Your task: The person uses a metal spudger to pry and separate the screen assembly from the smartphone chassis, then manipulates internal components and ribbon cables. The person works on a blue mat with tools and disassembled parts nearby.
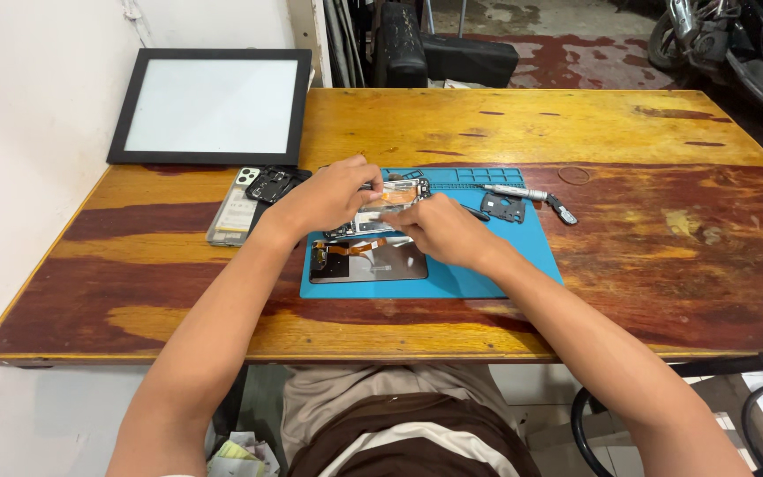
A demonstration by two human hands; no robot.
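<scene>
The opened phone (373,243) lies on the blue mat (505,265), directly under and between both hands. Its long axis runs roughly left to right across the person's view, tilted a little so the left end sits nearer the body. The lower part, a dark grey panel with an orange ribbon cable (355,248) crossing it, shows just on the near side of the hands; the upper part, with its circuit board (390,199), is half covered by the fingers.

The left hand (328,196) comes in from the left and curls over the far left end of the phone, fingertips pinched on something small at the board's top edge; what exactly it grips is too small to tell. The right hand (443,231) comes in from the right, fingers bent and pressed down on the middle of the phone, close to the left hand's fingertips. Both hands are about equally near; the two almost touch above the board.

Just beyond the right hand, on the far right part of the mat, lie a small dark bracket (502,208) and a slim silver screwdriver (514,191). Off the mat, left of the left hand, rest a phone back cover (233,212) and a black frame piece (271,184). Farther beyond them a flat black-framed panel (211,106) sits on the wooden table (646,256).
</scene>
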